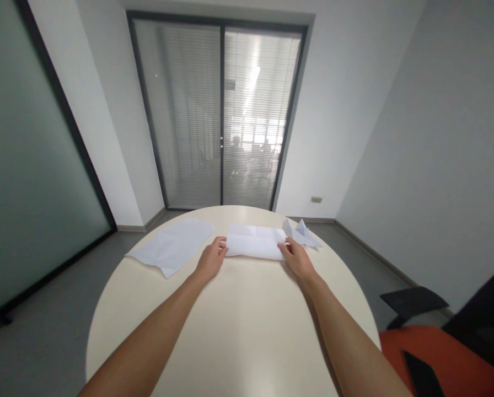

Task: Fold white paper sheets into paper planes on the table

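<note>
A white sheet of paper (253, 245) with a crease across it lies between my hands near the far side of the table. My left hand (213, 258) pinches its left edge, fingers bent around the border. At the opposite edge, my right hand (297, 257) grips the paper between thumb and fingers. Just beyond my right hand sits a folded white paper shape (302, 234) with raised points. Left of my left hand are loose white paper sheets (175, 242), lying flat with slightly lifted corners; I cannot tell how many.
The round cream table (239, 320) spreads under both forearms. An orange chair (437, 358) with black armrests stands at the lower right. Behind the table are glass doors with blinds (222, 110), and a frosted glass panel (32, 165) is on the left.
</note>
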`<state>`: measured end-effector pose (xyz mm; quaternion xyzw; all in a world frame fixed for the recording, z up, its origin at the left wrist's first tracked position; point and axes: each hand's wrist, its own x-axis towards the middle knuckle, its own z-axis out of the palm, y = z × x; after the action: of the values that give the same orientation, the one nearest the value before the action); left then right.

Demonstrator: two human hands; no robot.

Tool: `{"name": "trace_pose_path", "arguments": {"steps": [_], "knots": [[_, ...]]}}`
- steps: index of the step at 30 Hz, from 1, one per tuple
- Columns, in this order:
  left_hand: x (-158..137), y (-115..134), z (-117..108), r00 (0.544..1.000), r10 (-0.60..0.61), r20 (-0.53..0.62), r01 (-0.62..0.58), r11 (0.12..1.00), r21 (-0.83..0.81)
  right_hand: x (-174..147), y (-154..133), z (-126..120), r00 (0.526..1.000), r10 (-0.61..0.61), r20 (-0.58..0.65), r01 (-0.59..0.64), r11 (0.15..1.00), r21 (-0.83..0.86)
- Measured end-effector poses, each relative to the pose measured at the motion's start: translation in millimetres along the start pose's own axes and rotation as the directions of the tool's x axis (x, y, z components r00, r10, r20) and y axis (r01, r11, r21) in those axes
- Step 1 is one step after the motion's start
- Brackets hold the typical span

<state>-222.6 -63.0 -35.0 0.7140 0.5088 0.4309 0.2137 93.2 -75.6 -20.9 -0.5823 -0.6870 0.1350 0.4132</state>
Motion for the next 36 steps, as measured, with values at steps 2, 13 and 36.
{"name": "trace_pose_path", "arguments": {"steps": [2, 13, 36], "knots": [[0, -3, 0, 1.000, 0.012, -0.007, -0.012, 1.000, 0.009, 1, 2, 1, 1.000, 0.003, -0.002, -0.003, 1.000, 0.019], [2, -11, -1, 0.998, -0.026, -0.052, 0.026, 1.000, 0.000, -6, 1, 3, 0.989, -0.020, 0.149, -0.008, 0.983, 0.181], [-2, 2, -4, 0.992, -0.088, 0.089, 0.081, 0.994, 0.080, -2, 4, 2, 0.988, 0.101, 0.113, -0.109, 0.992, 0.071]]}}
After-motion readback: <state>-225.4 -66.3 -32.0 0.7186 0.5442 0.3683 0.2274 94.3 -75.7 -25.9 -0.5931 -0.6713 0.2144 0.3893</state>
